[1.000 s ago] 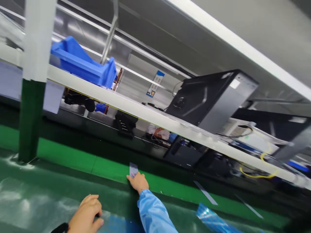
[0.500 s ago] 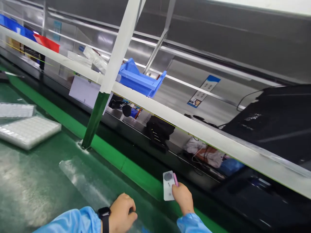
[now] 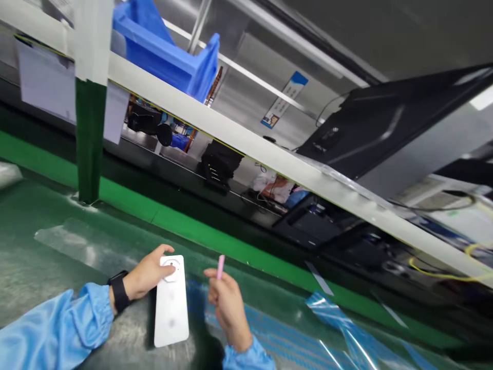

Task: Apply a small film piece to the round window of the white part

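Note:
My left hand [image 3: 147, 273], with a dark watch on its wrist, grips the top end of a white phone [image 3: 171, 311]. Its thumb lies across the round camera ring, and the phone's pale back faces up above the green bench. To the right, my right hand [image 3: 230, 311] is closed around a slim pink stick [image 3: 221, 266] that sticks up past the fingers. What kind of tool the stick is, I cannot make out. A gap separates the right hand from the phone.
Blue-striped clear film [image 3: 285, 329] lies on the green bench [image 3: 127, 339] at right. A clear tape strip [image 3: 65, 241] lies at left. A white-and-green post [image 3: 91, 139] rises from the bench, and a white rail [image 3: 231, 136] crosses behind. A blue bin [image 3: 162, 56] sits above.
The phone has passed from my right hand to my left, which was empty. The pink stick stays in my right hand. My view has swung to the right.

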### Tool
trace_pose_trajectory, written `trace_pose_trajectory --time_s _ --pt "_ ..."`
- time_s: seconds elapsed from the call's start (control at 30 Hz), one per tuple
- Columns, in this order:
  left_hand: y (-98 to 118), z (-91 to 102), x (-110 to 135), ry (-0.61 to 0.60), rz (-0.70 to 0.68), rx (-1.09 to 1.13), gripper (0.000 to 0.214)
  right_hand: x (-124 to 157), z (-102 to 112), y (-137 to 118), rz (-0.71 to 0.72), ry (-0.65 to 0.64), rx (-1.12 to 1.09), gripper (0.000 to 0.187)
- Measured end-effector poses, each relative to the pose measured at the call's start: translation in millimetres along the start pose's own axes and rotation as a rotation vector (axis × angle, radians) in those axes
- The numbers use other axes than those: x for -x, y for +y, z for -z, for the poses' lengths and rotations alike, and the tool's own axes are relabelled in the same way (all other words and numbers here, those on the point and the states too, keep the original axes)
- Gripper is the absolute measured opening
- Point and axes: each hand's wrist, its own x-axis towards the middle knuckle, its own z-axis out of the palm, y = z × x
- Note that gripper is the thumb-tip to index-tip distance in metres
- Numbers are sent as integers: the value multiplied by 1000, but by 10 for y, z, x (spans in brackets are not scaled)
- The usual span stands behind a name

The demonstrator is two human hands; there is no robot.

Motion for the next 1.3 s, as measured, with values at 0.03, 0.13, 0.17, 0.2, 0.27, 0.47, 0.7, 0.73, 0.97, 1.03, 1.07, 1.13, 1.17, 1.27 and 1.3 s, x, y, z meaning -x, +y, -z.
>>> trace_pose_trajectory --time_s 0.03,0.13,0.17,0.2,0.27,0.47,0.7,0.73,0.97,1.03,1.07,1.13,1.17,1.27,1.3 --pt "37 41 48 -23 -6 -51 48 -45 83 -64 36 103 -98 20" --pt "133 125 160 -68 -38 -247 37 -180 265 -201 144 282 -194 28" --pt "150 131 185 -75 -43 -301 33 -214 282 -209 158 294 -156 31" --pt "158 126 205 -84 -45 -346 31 -240 276 -196 156 280 -113 35" --pt "153 90 228 -108 -47 -420 30 -271 208 -119 125 203 -66 44" --pt "132 25 232 -143 -62 -644 31 -222 -50 176 -8 -78 -31 49" --pt "58 80 242 -229 -168 -858 32 -185 -36 291 -93 -191 184 37" --pt "41 85 249 -247 -191 -877 34 -191 -33 299 -98 -187 205 37" --pt "22 106 269 -288 -137 -1065 47 -206 -30 304 -106 -177 251 38" --pt "26 97 268 -298 -129 -1063 46 -203 -31 297 -106 -179 276 36" --pt "26 91 268 -304 -127 -1057 45 -202 -34 293 -106 -181 290 36" --pt "27 81 270 -313 -125 -1050 44 -203 -42 284 -109 -184 312 34" --pt "27 78 270 -316 -122 -1050 43 -204 -46 281 -113 -181 317 34" --pt "28 78 268 -322 -118 -1044 42 -210 -54 270 -131 -159 293 37" --pt "27 80 265 -320 -119 -1041 43 -212 -54 265 -139 -154 274 38"
